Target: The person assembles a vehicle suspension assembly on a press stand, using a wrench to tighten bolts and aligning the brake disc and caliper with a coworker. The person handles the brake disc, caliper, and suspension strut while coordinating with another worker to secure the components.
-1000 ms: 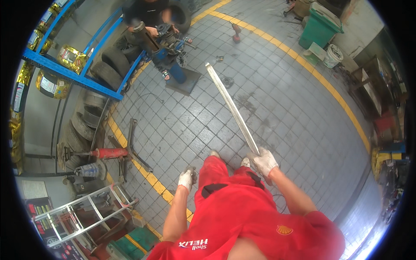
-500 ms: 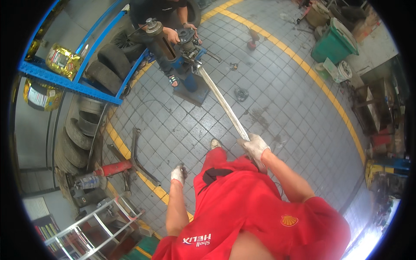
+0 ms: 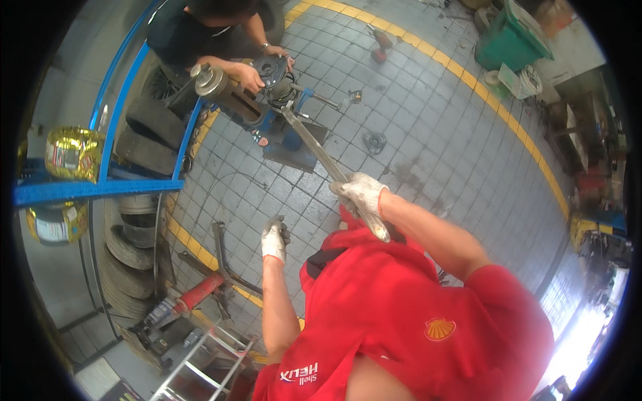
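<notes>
Far left, shiny gold foil packages [image 3: 72, 152] sit on a blue steel rack [image 3: 100, 187], with worn black tyres [image 3: 127, 257] stacked below, kept off the grey tiled floor [image 3: 428, 154]. The gloved left hand [image 3: 273, 238] hangs loosely curled, holding nothing. The gloved right hand [image 3: 361, 195] is closed round the near end of a long grey steel bar [image 3: 319, 152], apparently for leverage; its far end meets a blue press stand [image 3: 287, 130] where another person's hands [image 3: 257, 73] steady a round metal part. A green bin [image 3: 511, 43] stands beyond the yellow floor line [image 3: 495, 113].

Head view, steeply down, seemingly high
</notes>
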The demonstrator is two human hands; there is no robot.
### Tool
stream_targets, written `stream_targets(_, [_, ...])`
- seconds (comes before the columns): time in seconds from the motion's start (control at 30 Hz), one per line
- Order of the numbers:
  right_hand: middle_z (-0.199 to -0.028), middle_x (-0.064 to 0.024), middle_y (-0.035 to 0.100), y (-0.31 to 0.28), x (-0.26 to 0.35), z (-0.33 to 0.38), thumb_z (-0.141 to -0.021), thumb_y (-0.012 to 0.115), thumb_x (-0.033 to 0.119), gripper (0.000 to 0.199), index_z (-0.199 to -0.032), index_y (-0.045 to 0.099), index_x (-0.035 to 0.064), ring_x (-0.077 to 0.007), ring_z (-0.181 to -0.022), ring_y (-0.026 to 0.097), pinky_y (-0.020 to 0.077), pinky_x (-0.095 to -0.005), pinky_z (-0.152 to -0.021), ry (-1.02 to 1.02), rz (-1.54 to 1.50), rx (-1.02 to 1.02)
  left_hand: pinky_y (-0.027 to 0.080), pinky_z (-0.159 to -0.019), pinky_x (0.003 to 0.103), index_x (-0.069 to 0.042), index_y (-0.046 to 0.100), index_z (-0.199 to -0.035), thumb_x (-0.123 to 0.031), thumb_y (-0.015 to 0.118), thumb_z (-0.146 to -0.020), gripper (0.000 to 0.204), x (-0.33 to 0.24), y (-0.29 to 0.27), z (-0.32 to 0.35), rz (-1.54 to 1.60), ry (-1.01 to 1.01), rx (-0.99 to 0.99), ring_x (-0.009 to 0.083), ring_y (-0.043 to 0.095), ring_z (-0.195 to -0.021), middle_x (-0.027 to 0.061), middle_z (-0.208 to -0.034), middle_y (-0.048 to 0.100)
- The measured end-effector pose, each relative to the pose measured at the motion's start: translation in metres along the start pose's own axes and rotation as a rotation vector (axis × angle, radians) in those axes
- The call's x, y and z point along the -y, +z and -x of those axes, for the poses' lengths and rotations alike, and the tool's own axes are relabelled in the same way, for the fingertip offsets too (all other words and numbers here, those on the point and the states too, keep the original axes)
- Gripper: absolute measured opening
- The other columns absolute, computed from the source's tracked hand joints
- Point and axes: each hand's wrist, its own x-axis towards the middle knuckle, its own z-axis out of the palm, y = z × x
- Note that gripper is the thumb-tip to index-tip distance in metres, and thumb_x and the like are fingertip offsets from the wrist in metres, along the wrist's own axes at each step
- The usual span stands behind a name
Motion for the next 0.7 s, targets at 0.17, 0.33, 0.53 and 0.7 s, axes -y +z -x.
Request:
stream_targets(0.17, [-0.066, -0.0065, 0.061, -0.038, 0.03, -0.04, -0.098, 0.067, 0.046, 0.045, -0.08, 0.066, 0.0043, -0.0192, -0.054, 0.061, 0.0523, -0.0369, -0.053, -0.016, 0.189, 0.07, 0.045, -0.056, 0.028, -0.007, 0.068, -0.134, -0.015, 0.057, -0.107, 0.03, -0.046, 0.026, -0.017, 0.006, -0.007, 0.038, 0.0107, 0.057, -0.066, 0.0003, -0.091, 0.063])
stream_targets(0.33, [-0.079, -0.0055, 0.06, -0.065, 0.037, -0.064, -0.1, 0.068, 0.043, 0.043, -0.109, 0.061, 0.0014, -0.0172, -0.06, 0.059, 0.0513, -0.0373, -0.053, 0.069, 0.257, 0.074, 0.043, -0.055, 0.027, -0.005, 0.07, -0.135, -0.016, 0.057, -0.108, 0.032, -0.088, 0.04, -0.057, -0.047, -0.064, 0.071, 0.0093, 0.055, -0.065, 0.0, -0.091, 0.063])
stream_targets(0.53, [-0.091, -0.0108, 0.071, -0.087, 0.038, -0.066, -0.1, 0.066, 0.044, 0.053, -0.133, 0.068, 0.0021, -0.0233, -0.078, 0.068, 0.0558, -0.0414, -0.072, 0.168, 0.409, 0.039, 0.037, -0.048, 0.027, -0.004, 0.072, -0.132, -0.029, 0.063, -0.108, 0.036, -0.142, 0.096, -0.145, -0.277, -0.136, 0.249, 0.0071, 0.047, -0.057, -0.0024, -0.081, 0.056])
stream_targets(0.7, [-0.114, -0.0202, 0.077, -0.108, 0.029, -0.078, -0.097, 0.068, 0.046, 0.056, -0.137, 0.069, 0.0071, -0.0331, -0.107, 0.073, 0.0559, -0.0446, -0.093, 0.257, 0.516, -0.02, 0.031, -0.044, 0.027, -0.007, 0.071, -0.128, -0.047, 0.069, -0.107, 0.046, -0.185, 0.165, -0.203, -0.436, -0.172, 0.317, 0.0057, 0.04, -0.05, -0.0049, -0.075, 0.051])
